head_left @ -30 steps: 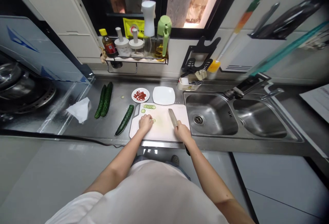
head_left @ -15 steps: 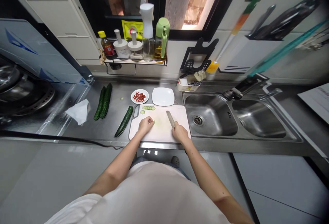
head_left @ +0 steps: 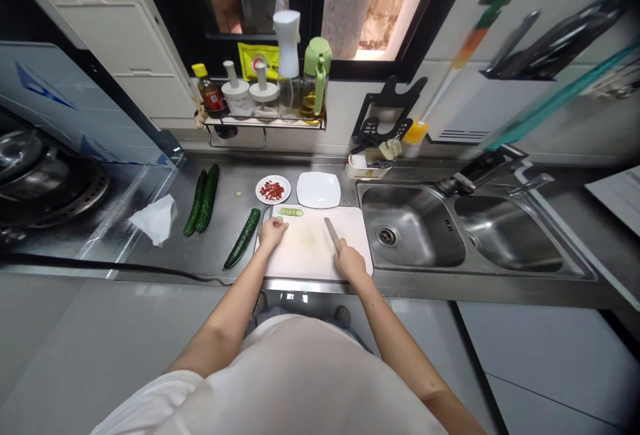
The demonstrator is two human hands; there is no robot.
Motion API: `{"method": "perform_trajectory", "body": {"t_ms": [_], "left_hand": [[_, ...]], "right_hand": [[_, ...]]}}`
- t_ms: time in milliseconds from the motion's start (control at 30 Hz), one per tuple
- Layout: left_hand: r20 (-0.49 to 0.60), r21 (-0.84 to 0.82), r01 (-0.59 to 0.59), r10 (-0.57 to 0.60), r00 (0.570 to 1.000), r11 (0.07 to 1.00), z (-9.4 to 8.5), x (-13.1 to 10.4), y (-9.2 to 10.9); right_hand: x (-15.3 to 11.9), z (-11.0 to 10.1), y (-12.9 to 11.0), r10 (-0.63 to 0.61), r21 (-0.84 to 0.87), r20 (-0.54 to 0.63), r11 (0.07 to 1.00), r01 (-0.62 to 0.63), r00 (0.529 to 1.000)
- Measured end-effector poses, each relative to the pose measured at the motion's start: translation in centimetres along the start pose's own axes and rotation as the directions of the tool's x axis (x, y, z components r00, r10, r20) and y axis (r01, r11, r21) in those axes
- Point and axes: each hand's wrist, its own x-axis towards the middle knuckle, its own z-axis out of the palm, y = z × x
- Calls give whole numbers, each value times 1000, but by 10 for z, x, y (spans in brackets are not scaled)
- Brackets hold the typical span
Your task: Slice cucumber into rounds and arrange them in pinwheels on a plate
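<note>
My right hand [head_left: 350, 262] is wrapped round the handle of a kitchen knife [head_left: 331, 233], its blade pointing away over the right half of the white cutting board [head_left: 315, 255]. At the board's left side my left hand [head_left: 273, 231] pinches a small cucumber slice [head_left: 285, 226] between thumb and fingers. Just beyond it, a short overlapping row of cucumber slices [head_left: 291, 212] lies near the board's far edge. Another slice is partly hidden by my left fingers. A whole cucumber [head_left: 242, 238] rests on the counter left of the board.
Behind the board stand a plate of chopped red pieces [head_left: 273, 200] and a white plate [head_left: 319, 190]. Two more cucumbers [head_left: 201, 200] and a crumpled white cloth or paper [head_left: 155, 220] lie left. A double sink [head_left: 410, 262] is on the right; a condiment rack [head_left: 265, 122] hangs above.
My left hand has moved left and away from me across the board, carrying the cucumber slice toward the other slices. My right hand and the knife have hardly moved.
</note>
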Motion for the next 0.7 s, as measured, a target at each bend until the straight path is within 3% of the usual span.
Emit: {"method": "perform_trajectory", "body": {"t_ms": [367, 700], "left_hand": [[-78, 205, 120, -106, 991, 971, -11, 13, -2], [-95, 285, 100, -76, 993, 953, -10, 15, -6]], "right_hand": [[1, -1, 3, -5, 5, 13, 1000, 4, 1000], [-1, -4, 2, 3, 20, 12, 1000, -3, 1000]]}}
